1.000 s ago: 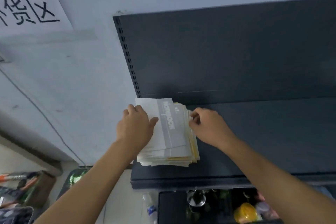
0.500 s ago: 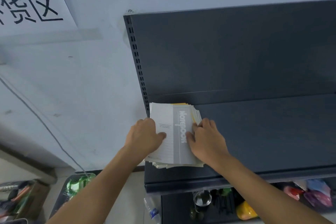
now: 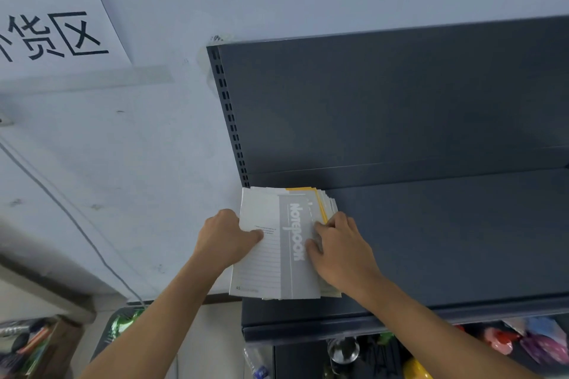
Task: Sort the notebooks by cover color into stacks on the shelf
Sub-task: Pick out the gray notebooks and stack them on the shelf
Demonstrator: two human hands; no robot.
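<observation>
A dark grey metal shelf [image 3: 446, 240] is filling the right half of the view, its back panel rising against a pale wall [image 3: 138, 163] that is carrying a taped paper sign [image 3: 52, 28] with large black characters. At the shelf's left end, just beside the slotted upright [image 3: 229, 120], a stack of notebooks [image 3: 277, 255] is lying flat, its long axis running from the front edge toward the back panel. The top cover is white with a grey band, and the word on that band is running along the long axis, its letters reading from the back toward the front edge. A yellow notebook [image 3: 320, 203] is peeking out at the stack's far right corner. The left hand [image 3: 228, 237] is gripping the stack's left edge, thumb pressing on the top cover. The right hand [image 3: 341, 246] is lying on the right side, fingers curling over the fanned edges. Blurred, colourful items are showing beneath the shelf.
</observation>
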